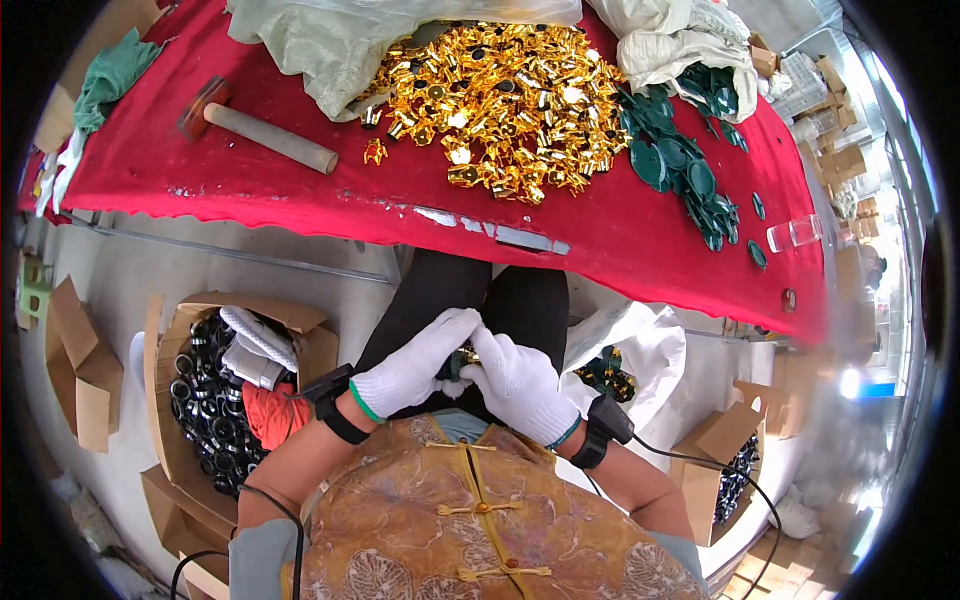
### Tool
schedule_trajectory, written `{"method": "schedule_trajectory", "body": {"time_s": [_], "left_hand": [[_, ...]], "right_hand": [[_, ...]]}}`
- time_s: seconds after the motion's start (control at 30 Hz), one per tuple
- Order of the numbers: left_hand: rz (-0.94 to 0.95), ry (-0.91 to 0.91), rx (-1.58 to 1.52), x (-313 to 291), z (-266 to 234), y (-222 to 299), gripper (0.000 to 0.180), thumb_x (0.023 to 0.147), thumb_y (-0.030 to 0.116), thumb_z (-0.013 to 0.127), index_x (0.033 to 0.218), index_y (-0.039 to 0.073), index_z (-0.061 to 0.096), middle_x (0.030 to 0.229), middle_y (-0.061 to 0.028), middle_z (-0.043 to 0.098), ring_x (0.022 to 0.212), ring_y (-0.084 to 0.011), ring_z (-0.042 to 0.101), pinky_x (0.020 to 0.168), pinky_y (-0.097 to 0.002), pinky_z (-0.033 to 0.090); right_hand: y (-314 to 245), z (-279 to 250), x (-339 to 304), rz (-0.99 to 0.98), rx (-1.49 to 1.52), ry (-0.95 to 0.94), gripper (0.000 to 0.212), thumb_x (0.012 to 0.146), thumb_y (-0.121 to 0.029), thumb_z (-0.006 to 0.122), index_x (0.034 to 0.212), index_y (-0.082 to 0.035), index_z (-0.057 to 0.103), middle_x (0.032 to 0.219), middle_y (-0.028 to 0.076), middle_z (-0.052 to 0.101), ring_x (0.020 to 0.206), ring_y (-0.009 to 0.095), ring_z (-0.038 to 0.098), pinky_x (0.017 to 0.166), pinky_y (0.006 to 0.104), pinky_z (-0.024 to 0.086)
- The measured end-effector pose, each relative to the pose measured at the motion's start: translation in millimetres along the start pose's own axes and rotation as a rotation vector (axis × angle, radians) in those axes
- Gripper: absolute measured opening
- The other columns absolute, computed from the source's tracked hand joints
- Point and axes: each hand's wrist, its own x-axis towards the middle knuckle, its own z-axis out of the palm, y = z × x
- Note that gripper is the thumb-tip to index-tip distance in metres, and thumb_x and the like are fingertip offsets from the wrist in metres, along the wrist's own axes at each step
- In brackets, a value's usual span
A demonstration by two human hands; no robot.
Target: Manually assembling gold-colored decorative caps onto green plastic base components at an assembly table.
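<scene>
In white knitted gloves, my left hand (pixel 418 365) and my right hand (pixel 522 382) meet above my lap, fingertips together. Both are closed round a small gold and dark green part (pixel 457 362), mostly covered by the fingers. Beyond them, on the red-covered table (pixel 330 215), lies a large heap of shiny gold clips (pixel 510 110). One gold clip (pixel 374 151) lies apart, left of the heap. Dark green discs (pixel 682 165) spread to the right of it, some spilling from a white sack (pixel 690 45).
A mallet (pixel 270 137) lies on the table's left side, a clear cup (pixel 793 234) near its right edge. Left of my legs stands a carton (pixel 160 400) of black parts. A white bag (pixel 655 350) holding green-gold pieces and another carton (pixel 700 490) are at right.
</scene>
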Motion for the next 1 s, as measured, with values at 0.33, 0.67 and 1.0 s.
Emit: {"method": "schedule_trajectory", "body": {"time_s": [0.33, 0.67, 1.0], "left_hand": [[-0.088, -0.099, -0.022, 53.5, -14.1, -34.3, 0.026, 0.109, 0.045, 0.051, 0.11, 0.02, 0.058, 0.083, 0.0017, 0.061, 0.066, -0.0109, 0.06, 0.048, -0.027, 0.04], [0.483, -0.119, 0.904, 58.7, -35.5, -51.5, 0.026, 0.109, 0.019, 0.047, 0.127, 0.001, 0.054, 0.125, -0.0122, 0.053, 0.104, -0.0237, 0.062, 0.091, -0.0361, 0.051], [0.292, -0.016, 0.624, 42.8, -3.0, -31.3, 0.026, 0.108, 0.025, 0.051, 0.125, 0.005, 0.051, 0.107, -0.008, 0.058, 0.099, -0.0169, 0.058, 0.088, -0.0331, 0.049]], "right_hand": [[26.5, 31.7, -15.8, 0.203, 0.07, 0.01, 0.036, 0.097, -0.022, 0.068, 0.126, -0.006, 0.053, 0.1, 0.019, 0.063, 0.084, 0.04, 0.069, 0.068, 0.0499, 0.056], [18.6, 33.6, -6.9, 0.639, 0.819, 0.006, 0.015, 0.101, -0.014, 0.056, 0.107, 0.0, 0.059, 0.078, 0.015, 0.065, 0.06, 0.027, 0.065, 0.053, 0.0414, 0.052], [41.7, 23.7, -10.0, 1.01, 1.702, -0.283, 0.021, 0.101, -0.02, 0.056, 0.089, -0.004, 0.06, 0.068, 0.005, 0.053, 0.047, 0.018, 0.05, 0.045, 0.038, 0.049]]}}
